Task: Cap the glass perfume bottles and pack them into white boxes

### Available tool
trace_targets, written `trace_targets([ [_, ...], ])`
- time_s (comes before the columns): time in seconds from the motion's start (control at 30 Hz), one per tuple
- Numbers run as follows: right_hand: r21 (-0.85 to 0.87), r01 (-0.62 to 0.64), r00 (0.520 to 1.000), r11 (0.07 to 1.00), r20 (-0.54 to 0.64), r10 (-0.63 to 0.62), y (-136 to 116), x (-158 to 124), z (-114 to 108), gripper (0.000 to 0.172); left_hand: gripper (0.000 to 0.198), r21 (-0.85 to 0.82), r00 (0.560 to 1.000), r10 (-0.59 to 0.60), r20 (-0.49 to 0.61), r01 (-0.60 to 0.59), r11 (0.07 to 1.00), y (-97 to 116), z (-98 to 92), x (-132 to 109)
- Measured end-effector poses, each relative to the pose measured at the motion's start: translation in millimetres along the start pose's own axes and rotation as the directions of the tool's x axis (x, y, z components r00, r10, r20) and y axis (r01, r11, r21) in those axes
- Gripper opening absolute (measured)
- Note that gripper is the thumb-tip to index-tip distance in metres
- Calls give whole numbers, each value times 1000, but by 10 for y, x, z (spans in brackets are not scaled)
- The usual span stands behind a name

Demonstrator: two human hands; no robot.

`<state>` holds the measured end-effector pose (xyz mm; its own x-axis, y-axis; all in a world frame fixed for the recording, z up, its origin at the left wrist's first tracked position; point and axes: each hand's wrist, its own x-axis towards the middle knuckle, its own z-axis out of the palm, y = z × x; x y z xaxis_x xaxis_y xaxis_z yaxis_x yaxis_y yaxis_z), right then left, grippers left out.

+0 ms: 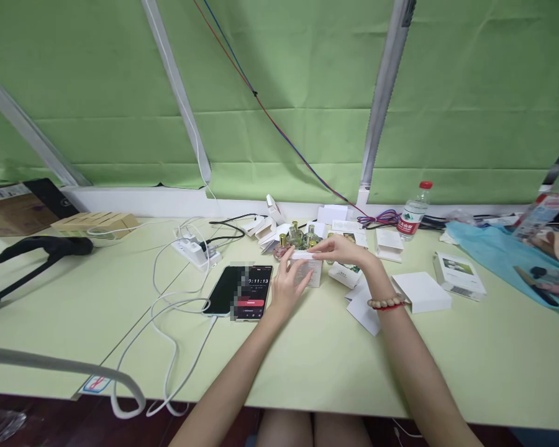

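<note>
A small white box [313,273] with fine print stands upright on the table. My left hand [286,282] grips its left side, thumb across the front and fingers at the upper left edge. Over the box's top, my right hand [340,249] has its fingertips pressed together at the upper edge; what they pinch, if anything, is too small to make out. Right behind the box is a cluster of small glass bottles with gold caps [294,236]. Beside my right wrist lie a small white carton [345,275] and folded white card pieces [364,310].
Two phones [223,292] [254,292] lie left of my left forearm, near white cables and a power strip [193,251]. White boxes [422,292] [459,275] and a water bottle [412,217] stand right. A person's hand [556,288] shows at far right.
</note>
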<state>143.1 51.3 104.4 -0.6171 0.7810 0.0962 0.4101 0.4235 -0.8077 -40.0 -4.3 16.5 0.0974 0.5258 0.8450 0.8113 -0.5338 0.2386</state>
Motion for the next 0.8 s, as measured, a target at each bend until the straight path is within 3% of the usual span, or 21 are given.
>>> trace_targets([
  [0.8, 9, 46, 998, 999, 42, -46, 0, 4, 6, 51, 18, -5, 996, -55, 75, 55, 998, 77, -41, 59],
])
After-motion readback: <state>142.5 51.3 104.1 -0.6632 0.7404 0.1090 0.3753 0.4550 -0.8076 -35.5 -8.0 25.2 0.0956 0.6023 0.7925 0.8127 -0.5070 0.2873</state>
